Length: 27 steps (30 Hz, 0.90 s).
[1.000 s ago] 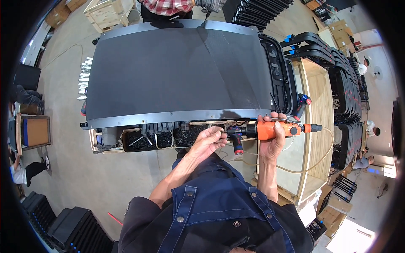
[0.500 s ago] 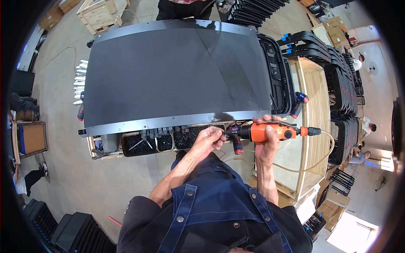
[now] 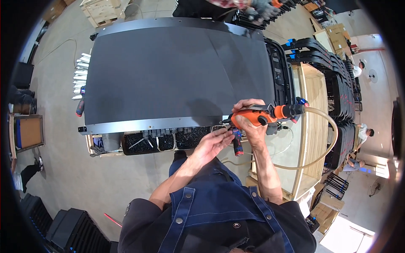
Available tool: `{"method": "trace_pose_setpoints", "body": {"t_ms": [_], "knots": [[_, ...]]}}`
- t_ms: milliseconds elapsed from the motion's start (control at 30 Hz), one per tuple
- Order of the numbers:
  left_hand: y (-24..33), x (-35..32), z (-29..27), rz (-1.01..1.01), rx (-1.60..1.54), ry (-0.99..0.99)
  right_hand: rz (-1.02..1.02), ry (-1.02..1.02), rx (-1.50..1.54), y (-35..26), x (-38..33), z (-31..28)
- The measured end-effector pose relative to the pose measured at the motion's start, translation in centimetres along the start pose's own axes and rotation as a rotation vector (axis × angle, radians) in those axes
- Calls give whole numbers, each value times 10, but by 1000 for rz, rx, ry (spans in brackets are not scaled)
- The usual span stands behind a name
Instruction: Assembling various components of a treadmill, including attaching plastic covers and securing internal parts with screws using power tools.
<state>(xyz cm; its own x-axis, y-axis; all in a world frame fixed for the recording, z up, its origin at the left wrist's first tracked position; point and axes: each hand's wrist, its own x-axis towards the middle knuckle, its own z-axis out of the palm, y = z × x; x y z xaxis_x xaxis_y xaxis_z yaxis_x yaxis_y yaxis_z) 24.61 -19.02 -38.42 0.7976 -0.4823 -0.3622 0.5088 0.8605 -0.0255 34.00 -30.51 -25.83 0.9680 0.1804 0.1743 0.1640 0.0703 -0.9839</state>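
Note:
In my right hand [image 3: 254, 134] is an orange air screwdriver [image 3: 253, 117], its bit toward the near rail of a large dark flat panel [image 3: 164, 71]. A translucent hose [image 3: 327, 120] loops from the tool's rear end. My left hand [image 3: 213, 146] hovers just below the bit, fingers stretched out and palm partly turned up. Whether a small screw lies at its fingertips cannot be made out. Close beside those fingertips hangs a red and blue cordless driver [image 3: 238, 147]. Black bins of dark screws [image 3: 190, 137] sit along the panel's near edge, left of my hands.
A wooden crate [image 3: 310, 135] stands right of the panel, with stacked black frames [image 3: 339, 84] behind it. Across the panel a person's gloved hand [image 3: 255, 14] holds a tool. White strips [image 3: 82, 76] stick out at the left end, near another red and blue driver [image 3: 80, 105].
The screwdriver has moved left and up toward the panel's near rail, now tilted. My left hand's fingers have gone from pinched near the bit to stretched out. The person opposite has moved right.

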Motion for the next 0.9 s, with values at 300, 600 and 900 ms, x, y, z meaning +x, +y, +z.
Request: {"method": "trace_pose_setpoints", "body": {"t_ms": [300, 600, 900], "knots": [[14, -33, -16, 39, 480, 55, -45, -113, -59, 7, 4, -2], [8, -41, -22, 163, 860, 188, 110, -58, -12, -3, 2, -7], [5, -72, 2, 232, 1197, 382, 173, 16, 523, -1, -9, -39]]}}
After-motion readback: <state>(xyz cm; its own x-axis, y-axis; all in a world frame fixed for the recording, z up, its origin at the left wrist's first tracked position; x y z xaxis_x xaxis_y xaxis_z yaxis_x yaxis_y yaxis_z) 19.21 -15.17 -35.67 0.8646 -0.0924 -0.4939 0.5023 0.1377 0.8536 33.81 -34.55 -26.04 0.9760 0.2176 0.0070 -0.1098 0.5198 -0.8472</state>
